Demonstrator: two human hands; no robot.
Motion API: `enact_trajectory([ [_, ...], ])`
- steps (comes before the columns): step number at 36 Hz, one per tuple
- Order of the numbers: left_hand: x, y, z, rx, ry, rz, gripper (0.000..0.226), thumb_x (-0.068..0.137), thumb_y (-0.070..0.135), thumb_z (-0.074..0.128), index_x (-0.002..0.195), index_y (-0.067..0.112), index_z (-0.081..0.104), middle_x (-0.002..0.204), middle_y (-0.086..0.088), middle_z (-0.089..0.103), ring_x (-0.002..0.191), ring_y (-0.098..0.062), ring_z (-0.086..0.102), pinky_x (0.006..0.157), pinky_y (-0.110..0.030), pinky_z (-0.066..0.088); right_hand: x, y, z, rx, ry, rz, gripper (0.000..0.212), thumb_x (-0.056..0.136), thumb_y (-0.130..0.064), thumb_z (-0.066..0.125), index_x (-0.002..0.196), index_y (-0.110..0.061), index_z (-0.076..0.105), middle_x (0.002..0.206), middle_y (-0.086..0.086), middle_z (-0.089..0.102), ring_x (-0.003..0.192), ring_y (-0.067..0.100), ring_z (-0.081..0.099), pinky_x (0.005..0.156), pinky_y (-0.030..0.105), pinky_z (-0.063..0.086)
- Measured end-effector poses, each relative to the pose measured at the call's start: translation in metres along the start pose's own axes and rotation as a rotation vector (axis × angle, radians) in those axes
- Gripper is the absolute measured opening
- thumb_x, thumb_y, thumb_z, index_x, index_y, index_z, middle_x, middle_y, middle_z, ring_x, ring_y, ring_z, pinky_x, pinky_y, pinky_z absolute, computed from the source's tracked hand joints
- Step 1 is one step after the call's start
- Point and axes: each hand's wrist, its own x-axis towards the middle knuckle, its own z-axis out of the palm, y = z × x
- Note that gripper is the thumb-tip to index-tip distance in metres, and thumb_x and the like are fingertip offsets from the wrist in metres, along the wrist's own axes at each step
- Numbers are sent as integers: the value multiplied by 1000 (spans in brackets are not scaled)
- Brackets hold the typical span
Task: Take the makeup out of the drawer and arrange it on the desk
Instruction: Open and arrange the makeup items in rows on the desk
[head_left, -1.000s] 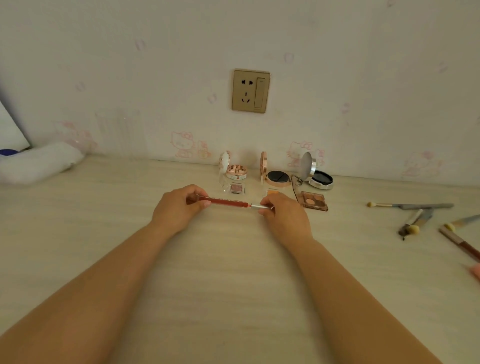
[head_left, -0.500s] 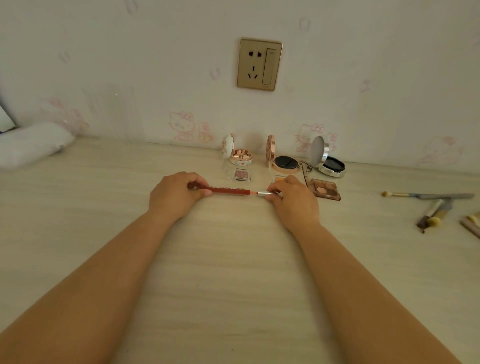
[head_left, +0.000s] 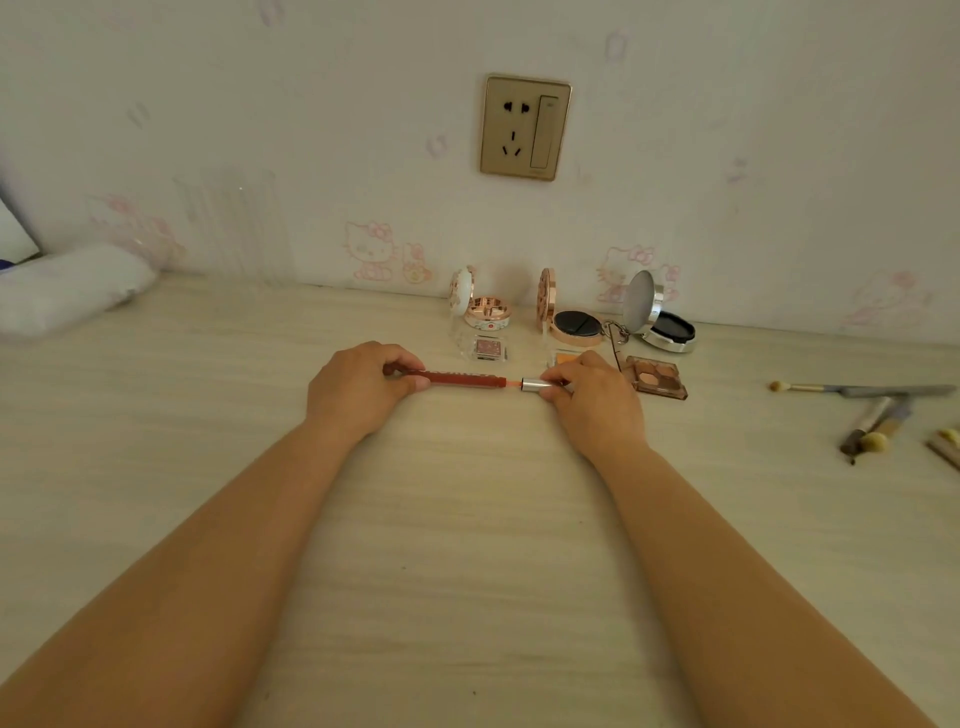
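Left hand (head_left: 358, 387) grips the red tube (head_left: 457, 378) at its left end, fingers curled round it. Right hand (head_left: 592, 395) pinches the silver cap (head_left: 536, 385). A short pinkish stem shows between tube and cap, so the two are slightly apart. The tube lies level, just above the desk (head_left: 467, 545), directly below the socket (head_left: 524, 127). Pale print runs along the tube; it cannot be read.

Behind the tube, below the socket: three open compacts (head_left: 488, 312) (head_left: 574, 325) (head_left: 670, 327) near the wall, a small clear blush case (head_left: 488, 347) and a brown palette (head_left: 655, 376) beside the right hand. No lettering on them is legible. Cartoon cat stickers (head_left: 371, 252) mark the wall left of the compacts.

Brushes (head_left: 872, 421) lie far right of the socket, near the desk's right edge. A white bundle (head_left: 67, 291) lies far left. Bare desk surface extends from the tube toward the camera, between and outside the forearms.
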Motion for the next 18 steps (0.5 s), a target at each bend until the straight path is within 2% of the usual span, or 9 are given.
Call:
enact_trajectory([
  [5,-3,3,0,13,-6,7,29,77,45,69,104,33,66,109,9,60,104,-10,54,79,-27,41,-4,-2,-2,44,10,25,33,92,-26,56,124,-17,58,125,3,51,110,22,53,90,32,43],
  [10,-12,6,2,37,65,78,48,72,42,75,115,28,59,119,7,50,103,-11,54,82,-32,47,-17,-6,-8,60,23,8,40,92,-20,55,131,-17,49,130,3,45,112,22,51,92,29,39],
  [15,-32,28,8,169,122,235,44,73,44,74,111,26,60,113,5,51,103,-15,52,71,-33,47,-37,-3,-14,123,26,36,35,90,-16,56,124,-16,48,126,3,43,107,22,53,86,28,40],
  [18,-47,52,19,222,91,354,41,76,44,71,111,25,61,109,4,55,104,-16,52,70,-33,48,-53,4,-20,155,14,62,28,91,-18,56,118,-14,51,122,3,46,104,21,54,86,29,42],
])
